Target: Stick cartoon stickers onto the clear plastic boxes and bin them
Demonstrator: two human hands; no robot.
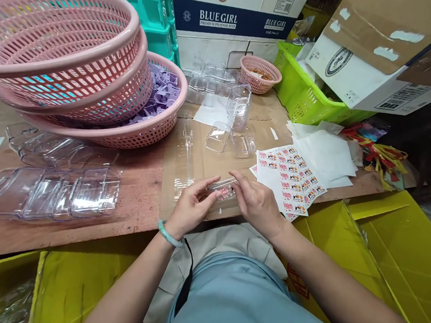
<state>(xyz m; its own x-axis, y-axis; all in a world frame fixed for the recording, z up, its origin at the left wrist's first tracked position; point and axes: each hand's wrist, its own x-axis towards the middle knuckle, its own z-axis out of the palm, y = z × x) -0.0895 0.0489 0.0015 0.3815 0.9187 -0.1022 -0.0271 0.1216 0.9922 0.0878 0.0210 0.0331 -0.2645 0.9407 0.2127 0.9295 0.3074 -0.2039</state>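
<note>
At the table's front edge my left hand (194, 205) grips the left end of a small clear plastic case (221, 185), thumb in front and fingers behind. My right hand (254, 198) holds the case's right end, its index finger stretched along the top. A sticker (226, 192) with pink print and a small cat picture lies on the front of the case, between my thumbs. Just right of my right hand are sticker sheets (286, 181) with rows of the same cat print.
Clear plastic cases (50, 193) lie at the left, more (219, 84) at the back. Stacked pink baskets (133, 58) stand back left, the lowest holding purple pieces (163, 88). A small pink basket (260, 86), a green crate (299, 92) and blank paper sheets (327, 157) are on the right.
</note>
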